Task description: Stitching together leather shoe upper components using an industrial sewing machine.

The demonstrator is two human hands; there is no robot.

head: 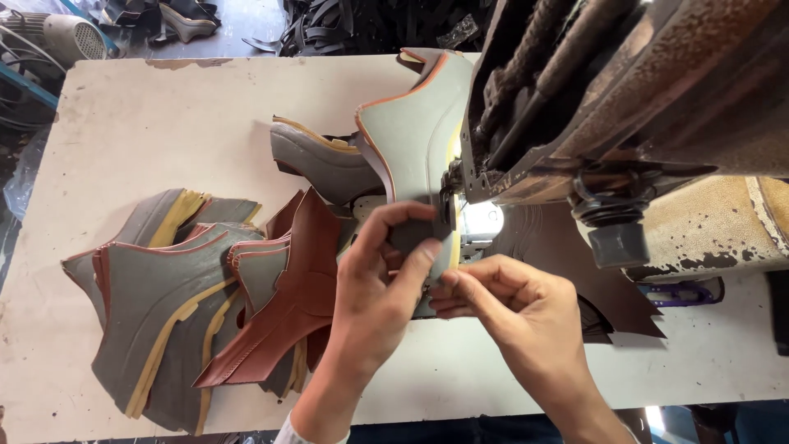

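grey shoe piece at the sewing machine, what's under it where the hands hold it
Under the grey shoe piece only the lit machine bed shows; left hand and right hand cover the rest.

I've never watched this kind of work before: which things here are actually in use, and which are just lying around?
In use:
left hand
right hand
grey shoe piece that both hands pinch
sewing machine with its lit lamp

Lying about:
pile of grey and brown cut pieces
dark straps beyond the table
wedge shoe

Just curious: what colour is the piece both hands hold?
Grey piece, reddish-brown edge, in the head view.
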